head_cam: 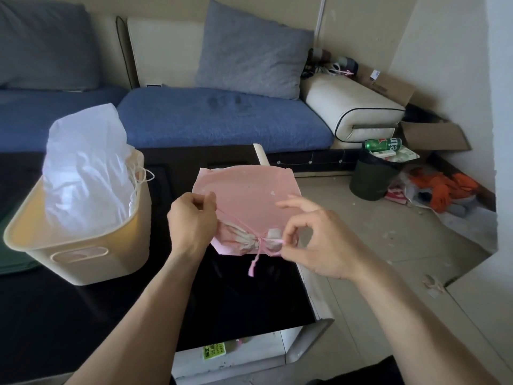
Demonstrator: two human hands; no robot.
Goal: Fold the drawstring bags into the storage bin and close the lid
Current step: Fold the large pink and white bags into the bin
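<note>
A pink drawstring bag (249, 195) lies flat on the black table (249, 295), its gathered mouth toward me. My left hand (191, 218) grips the pink cord at the bag's left side, pulling it taut. My right hand (313, 237) pinches the cord's other end between thumb and forefinger at the bag's right near corner, its other fingers spread. A loose cord tail (254, 265) hangs from the knot. To the left stands a cream storage bin (80, 259) with a white drawstring bag (83, 176) bulging out of it. No lid is in view.
A blue sofa (222, 120) with grey cushions runs behind the table. To the right, on the tiled floor, stand a dark waste bin (372, 179) with a green can on top, cardboard boxes and orange cloth litter. The table's right edge is close to the pink bag.
</note>
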